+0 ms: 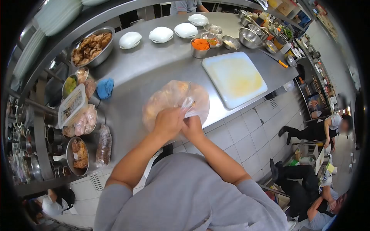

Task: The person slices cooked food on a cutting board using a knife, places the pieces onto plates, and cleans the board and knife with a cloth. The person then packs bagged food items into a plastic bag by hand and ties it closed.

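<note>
A large clear plastic bag [156,103] with pale orange contents lies on the steel table [135,73] right in front of me. My left hand [169,122] is closed on the gathered top of the bag. Beside it, almost touching, my right hand [192,127] also grips the bag's plastic, its fingers curled under. A twist of clear film stands up between the two hands. Right of the bag lies a white cutting board [235,80] with yellow stains.
White bowls [161,34] and a metal pot of orange food [200,45] line the far side. At left are a bowl of brown pieces [91,48], a blue cloth [105,88] and a white basket [73,106]. An orange-handled knife [282,63] lies far right. Several people are around.
</note>
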A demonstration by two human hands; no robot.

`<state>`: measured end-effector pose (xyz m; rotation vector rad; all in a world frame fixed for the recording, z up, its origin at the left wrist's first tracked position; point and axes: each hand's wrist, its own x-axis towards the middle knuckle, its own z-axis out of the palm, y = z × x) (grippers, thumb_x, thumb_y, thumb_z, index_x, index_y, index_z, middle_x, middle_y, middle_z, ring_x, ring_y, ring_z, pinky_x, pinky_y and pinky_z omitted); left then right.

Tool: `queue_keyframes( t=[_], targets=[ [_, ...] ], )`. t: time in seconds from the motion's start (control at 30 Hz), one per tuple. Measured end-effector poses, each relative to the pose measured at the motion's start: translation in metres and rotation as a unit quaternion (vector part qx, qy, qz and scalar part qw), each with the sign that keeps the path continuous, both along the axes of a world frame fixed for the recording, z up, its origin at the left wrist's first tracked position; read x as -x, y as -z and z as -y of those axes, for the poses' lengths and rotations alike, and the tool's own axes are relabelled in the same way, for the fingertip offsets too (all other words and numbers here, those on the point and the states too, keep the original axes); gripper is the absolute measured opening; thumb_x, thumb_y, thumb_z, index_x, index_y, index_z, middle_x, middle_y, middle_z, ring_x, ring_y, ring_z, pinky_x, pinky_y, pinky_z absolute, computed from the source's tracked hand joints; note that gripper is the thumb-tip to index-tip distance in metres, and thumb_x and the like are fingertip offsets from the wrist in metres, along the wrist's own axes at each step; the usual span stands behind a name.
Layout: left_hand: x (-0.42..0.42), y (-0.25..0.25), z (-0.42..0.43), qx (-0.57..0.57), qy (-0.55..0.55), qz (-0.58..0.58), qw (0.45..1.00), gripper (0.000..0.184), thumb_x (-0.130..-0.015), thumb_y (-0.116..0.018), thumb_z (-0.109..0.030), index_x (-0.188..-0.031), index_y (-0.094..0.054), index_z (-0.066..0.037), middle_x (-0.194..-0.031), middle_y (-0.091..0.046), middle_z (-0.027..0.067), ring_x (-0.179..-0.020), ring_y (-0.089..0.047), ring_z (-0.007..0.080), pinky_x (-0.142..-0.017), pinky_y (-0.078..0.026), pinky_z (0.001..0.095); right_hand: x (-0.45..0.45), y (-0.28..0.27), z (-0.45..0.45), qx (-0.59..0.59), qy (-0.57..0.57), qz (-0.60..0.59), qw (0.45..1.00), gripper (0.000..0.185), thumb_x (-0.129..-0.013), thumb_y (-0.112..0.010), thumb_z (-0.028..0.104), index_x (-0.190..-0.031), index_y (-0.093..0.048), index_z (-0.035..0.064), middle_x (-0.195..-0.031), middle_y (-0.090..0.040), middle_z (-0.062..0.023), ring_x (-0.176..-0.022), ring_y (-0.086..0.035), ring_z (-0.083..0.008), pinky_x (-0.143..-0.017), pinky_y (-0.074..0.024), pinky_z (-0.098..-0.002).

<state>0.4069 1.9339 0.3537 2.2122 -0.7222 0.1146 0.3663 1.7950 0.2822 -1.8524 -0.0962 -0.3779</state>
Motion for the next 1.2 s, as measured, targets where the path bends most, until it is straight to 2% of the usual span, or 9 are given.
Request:
queue_keyframes(
  t=[0.13,0.23,0.33,0.4,0.5,0.73,0.8,0.97,1.2],
  targets=[
    [0.013,-0.01,0.0,0.069,-0.02,0.016,0.997,0.041,-0.106,-0.052,-0.03,-0.083,-0.067,0.0,-0.077,-0.065,0.0222,-0.075,-0.062,0.0445,-0.07,-0.047,0.0521,-0.004,0.001,-0.001,0.005,0.014,-0.031,0.999,0.026,-0.095,-0.06,0.009,-0.116,-0.068,-0.0032,-0.098,-0.072,-0.0248,-0.096,-0.07,-0.0428,-0.086,-0.0537,-0.0465],
    [0.012,-0.016,0.001,0.046,-0.026,0.026,0.998,0.038,-0.105,-0.053,-0.029,-0.088,-0.07,0.0,-0.078,-0.065,0.023,-0.074,-0.063,0.0435,-0.07,-0.048,0.0511,-0.021,0.013,-0.009,-0.044,0.009,0.038,0.998,0.028,-0.095,-0.06,0.007,-0.12,-0.068,-0.0019,-0.101,-0.075,-0.0205,-0.101,-0.072,-0.0338,-0.088,-0.0539,-0.0417],
    [-0.001,-0.01,-0.009,0.005,-0.049,-0.066,0.997,0.033,-0.102,-0.056,-0.024,-0.092,-0.073,0.002,-0.076,-0.068,0.0199,-0.069,-0.066,0.0352,-0.067,-0.05,0.046,-0.02,0.002,-0.02,-0.195,0.047,0.066,0.977,0.046,-0.097,-0.056,0.0,-0.143,-0.057,-0.0027,-0.126,-0.069,-0.0105,-0.111,-0.065,-0.0179,-0.096,-0.0522,-0.0328],
    [-0.017,-0.016,-0.015,0.207,-0.053,-0.486,0.848,0.027,-0.097,-0.059,-0.02,-0.097,-0.074,0.003,-0.085,-0.073,0.0136,-0.07,-0.068,0.0241,-0.067,-0.053,0.0397,-0.014,0.018,-0.014,-0.203,-0.01,-0.014,0.979,0.037,-0.095,-0.057,-0.001,-0.131,-0.066,-0.0021,-0.117,-0.073,-0.0068,-0.103,-0.064,-0.0122,-0.089,-0.0524,-0.0288],
    [-0.025,0.001,-0.022,0.248,-0.036,-0.553,0.795,0.028,-0.096,-0.06,-0.02,-0.097,-0.075,0.003,-0.085,-0.07,0.0083,-0.069,-0.064,0.0153,-0.065,-0.052,0.0338,-0.004,0.021,-0.002,-0.09,-0.005,-0.117,0.989,0.021,-0.098,-0.062,0.005,-0.113,-0.075,-0.0022,-0.1,-0.077,-0.0057,-0.093,-0.068,-0.014,-0.081,-0.054,-0.0304],
    [-0.023,0.005,-0.018,0.199,0.025,-0.521,0.83,0.031,-0.104,-0.058,-0.026,-0.099,-0.075,0.0,-0.083,-0.07,0.0065,-0.07,-0.065,0.0171,-0.067,-0.052,0.0323,0.015,0.001,0.001,-0.15,0.03,-0.073,0.985,0.018,-0.099,-0.067,0.012,-0.104,-0.075,-0.003,-0.092,-0.076,-0.006,-0.084,-0.068,-0.011,-0.076,-0.0534,-0.0287],
    [-0.017,0.011,-0.017,0.118,0.093,-0.357,0.922,0.037,-0.107,-0.057,-0.032,-0.095,-0.073,-0.001,-0.081,-0.068,0.0049,-0.074,-0.062,0.0154,-0.071,-0.051,0.0328,0.018,-0.017,0.009,-0.359,-0.009,-0.199,0.912,0.018,-0.1,-0.064,0.01,-0.105,-0.074,-0.0041,-0.095,-0.076,-0.0083,-0.088,-0.07,-0.0133,-0.079,-0.0544,-0.0284],
    [-0.006,0.026,-0.011,0.04,0.134,-0.229,0.963,0.03,-0.105,-0.061,-0.028,-0.098,-0.07,0.0,-0.082,-0.069,0.0125,-0.075,-0.061,0.017,-0.071,-0.05,0.0366,0.047,-0.004,0.027,-0.591,0.018,-0.257,0.765,0.011,-0.1,-0.063,0.005,-0.104,-0.069,-0.0033,-0.099,-0.073,-0.0107,-0.094,-0.069,-0.0189,-0.083,-0.0552,-0.0297],
    [0.014,0.007,0.003,0.09,0.088,-0.225,0.966,0.023,-0.099,-0.069,-0.022,-0.096,-0.071,0.001,-0.079,-0.067,0.0132,-0.073,-0.063,0.0167,-0.07,-0.051,0.0339,0.088,-0.029,0.051,-0.574,-0.05,-0.299,0.76,0.016,-0.103,-0.068,0.017,-0.113,-0.069,0.0048,-0.105,-0.068,-0.0011,-0.096,-0.063,-0.0104,-0.086,-0.0523,-0.0276]
  ],
)
